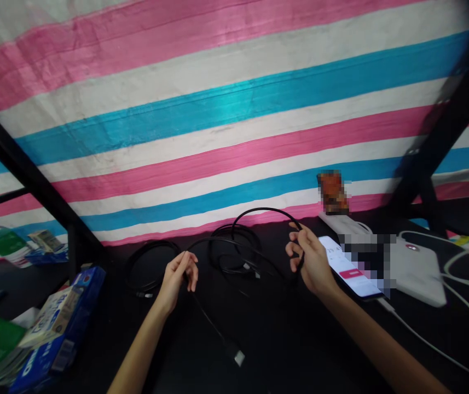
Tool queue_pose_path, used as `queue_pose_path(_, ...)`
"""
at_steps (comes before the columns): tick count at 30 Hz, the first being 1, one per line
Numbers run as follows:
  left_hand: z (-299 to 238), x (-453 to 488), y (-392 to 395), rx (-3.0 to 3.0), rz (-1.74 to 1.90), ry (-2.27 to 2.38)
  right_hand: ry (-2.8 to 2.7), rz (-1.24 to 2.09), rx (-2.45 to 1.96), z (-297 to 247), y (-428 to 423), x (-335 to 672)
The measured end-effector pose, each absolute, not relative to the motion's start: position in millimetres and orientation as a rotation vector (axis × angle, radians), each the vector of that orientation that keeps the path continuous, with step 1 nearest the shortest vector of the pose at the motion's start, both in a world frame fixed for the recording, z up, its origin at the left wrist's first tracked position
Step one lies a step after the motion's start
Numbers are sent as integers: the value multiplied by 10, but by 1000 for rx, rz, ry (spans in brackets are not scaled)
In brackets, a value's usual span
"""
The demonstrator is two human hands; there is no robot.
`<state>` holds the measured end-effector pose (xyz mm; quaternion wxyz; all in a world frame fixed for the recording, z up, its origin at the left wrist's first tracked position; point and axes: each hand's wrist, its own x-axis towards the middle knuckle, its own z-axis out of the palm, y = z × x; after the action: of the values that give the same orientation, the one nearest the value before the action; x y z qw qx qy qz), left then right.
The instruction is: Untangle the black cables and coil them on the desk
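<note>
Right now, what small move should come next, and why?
Probably ease the right hand toward the left hand, gathering a loop: both appear to pinch black cable, which arches loosely from the right, while a plug trails below the left.

1. Looks like a makeshift work nook or stall; cannot be pinned down further as home, shop or workshop.
2. Walled off behind the phone (351,271) by a striped sheet (234,104) in pink, white and blue, creased and slack like tarpaulin.
3. Braced on both sides: a dark slanting left bar (33,178) left of the phone, a dark slanting right bar (451,120) right of it.
4. Furnished with a black table (218,361) under the phone.
5. Scattered with everyday goods: black cables (265,209) and, farther out, a blue carton (84,312) left of the phone; a white device (418,279) right of it.
6. Rather dimly lit.
</note>
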<state>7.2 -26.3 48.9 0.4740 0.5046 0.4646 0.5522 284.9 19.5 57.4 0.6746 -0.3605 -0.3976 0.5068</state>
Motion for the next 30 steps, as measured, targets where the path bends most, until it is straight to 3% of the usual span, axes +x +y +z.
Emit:
queue_pose_path(10,533,6,-254,1243,1617,1230,-1076,1436,-889,611,125,2804)
queue_pose_path(18,518,18,-239,1249,1630,1267,-1138,1587,-843,594,71,2774)
queue_pose_path(25,488,68,-241,1210,1637,1207,-1164,1573,-772,570,73,2743)
queue_pose_path(30,541,69,-251,1113,1877,1224,-1184,1522,-774,600,48,2715)
